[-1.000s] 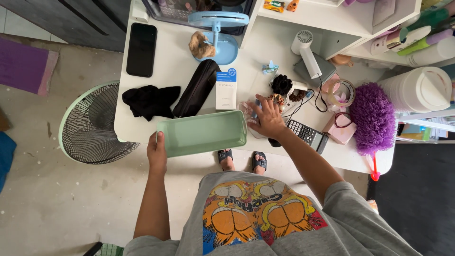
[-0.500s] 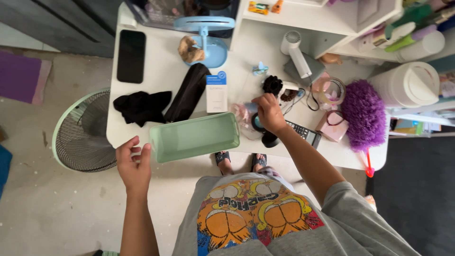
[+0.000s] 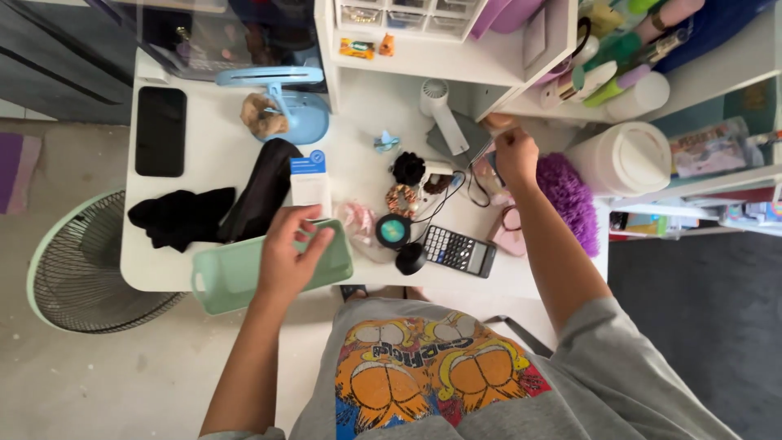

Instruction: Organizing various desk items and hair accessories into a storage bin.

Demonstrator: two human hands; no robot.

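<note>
Left hand point(image 3: 291, 253) moved onto green bin point(image 3: 236, 277); right hand point(image 3: 516, 155) fisted.

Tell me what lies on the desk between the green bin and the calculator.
In the head view, between the green bin and the calculator lie a crumpled clear plastic bag, a small round teal-faced object and a black round piece.

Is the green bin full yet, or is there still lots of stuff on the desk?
Nothing looks done: the part of the green bin that shows holds nothing. In hand: the left hand is over the bin, and the right hand reaches to the back of the desk by the purple duster. Left out: calculator, black cloth, phone, white box, hair ties.
</note>
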